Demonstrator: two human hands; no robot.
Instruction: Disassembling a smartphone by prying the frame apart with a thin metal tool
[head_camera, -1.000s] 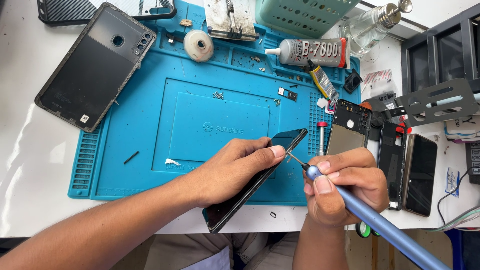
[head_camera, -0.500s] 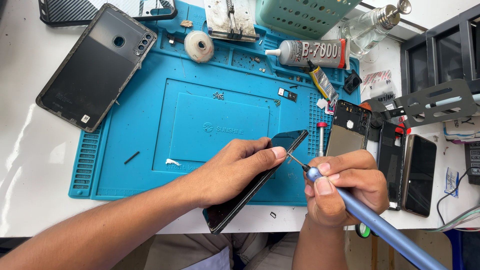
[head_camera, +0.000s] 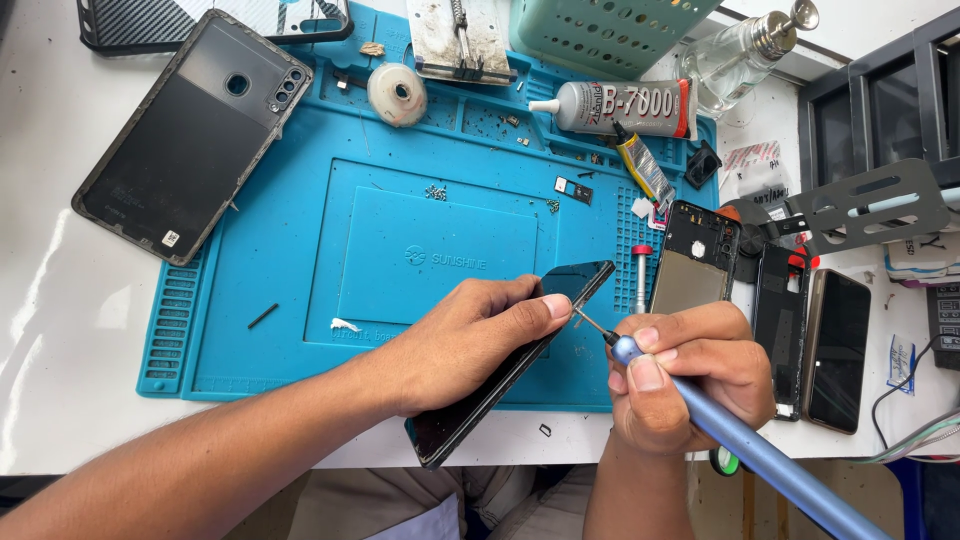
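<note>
At the near edge of the blue silicone repair mat (head_camera: 300, 300), a slim black phone body (head_camera: 470, 410) lies pinned under the left hand (head_camera: 460, 345). Right hand (head_camera: 690, 375) pinches a blue-handled precision screwdriver (head_camera: 740, 450), tip at the phone's side. Its dark back cover (head_camera: 190, 135) already lies detached on the white desk (head_camera: 60, 330), loose screws (head_camera: 435, 192) nearby; disassembly appears midway.

A dark phone back cover (head_camera: 190, 135) lay far up-left of the fingers, partly on the blue work mat (head_camera: 300, 300). A grey glue tube (head_camera: 620, 108) and a glass bottle (head_camera: 740, 55) stood well above them; two dark phones (head_camera: 810, 330) lay just right.
</note>
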